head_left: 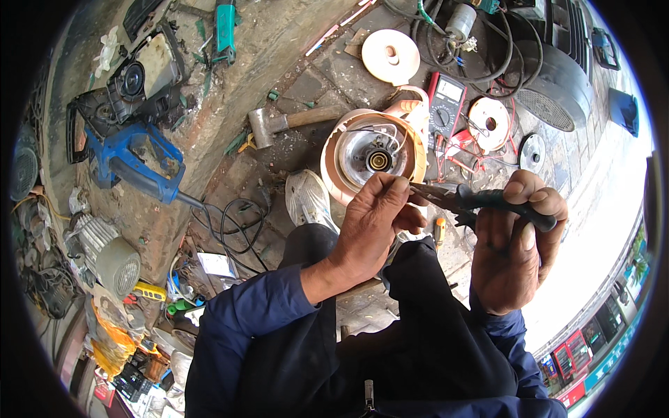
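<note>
My right hand [512,244] is closed round the dark handles of a pair of pliers [453,198], whose jaws point left. At the jaw tips, my left hand [373,226] is closed, thumb and forefinger pinched together; whatever lies between them is too small or hidden to name. Just beyond both hands sits a round peach-coloured machine housing [333,150], its open top showing a metal interior with a dark ring at the centre and loose wires. My left fingers overlap its near rim in the picture; whether they touch it I cannot tell.
A red multimeter [446,104], a coil of red wire [489,124] and a black disc [532,152] lie right of the housing. A hammer [263,129] and a peach round cover [391,57] lie beyond. Leftward are a blue power saw [143,167] and a grey motor [111,261].
</note>
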Demonstrator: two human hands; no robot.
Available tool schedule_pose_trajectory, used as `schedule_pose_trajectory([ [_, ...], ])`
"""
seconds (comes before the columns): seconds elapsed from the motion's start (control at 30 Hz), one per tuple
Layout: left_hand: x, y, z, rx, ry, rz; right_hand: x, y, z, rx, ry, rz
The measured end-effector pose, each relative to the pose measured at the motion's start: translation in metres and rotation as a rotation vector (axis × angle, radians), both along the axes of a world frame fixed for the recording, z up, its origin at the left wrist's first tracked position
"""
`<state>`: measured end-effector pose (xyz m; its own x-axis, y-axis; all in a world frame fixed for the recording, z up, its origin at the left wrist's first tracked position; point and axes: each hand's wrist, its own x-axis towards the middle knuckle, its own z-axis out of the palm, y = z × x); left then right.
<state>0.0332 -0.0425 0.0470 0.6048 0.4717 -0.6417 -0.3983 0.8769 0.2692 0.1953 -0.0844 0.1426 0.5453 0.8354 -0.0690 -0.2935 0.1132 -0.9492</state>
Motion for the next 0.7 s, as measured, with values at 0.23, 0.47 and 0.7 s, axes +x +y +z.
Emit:
schedule_pose_trajectory([
  [0.23, -0.009, 0.004, -0.008, 0.019, -0.102, -0.056, 0.011, 0.001, -0.004, 0.032, 0.082, -0.014],
  [0.47, -0.01, 0.002, -0.01, 0.017, -0.088, -0.05, 0.011, 0.004, -0.007, 0.066, 0.079, -0.023],
  [0.7, -0.015, 0.01, -0.007, 0.028, -0.199, 0.03, 0.012, 0.022, 0.003, 0.088, 0.077, 0.016],
])
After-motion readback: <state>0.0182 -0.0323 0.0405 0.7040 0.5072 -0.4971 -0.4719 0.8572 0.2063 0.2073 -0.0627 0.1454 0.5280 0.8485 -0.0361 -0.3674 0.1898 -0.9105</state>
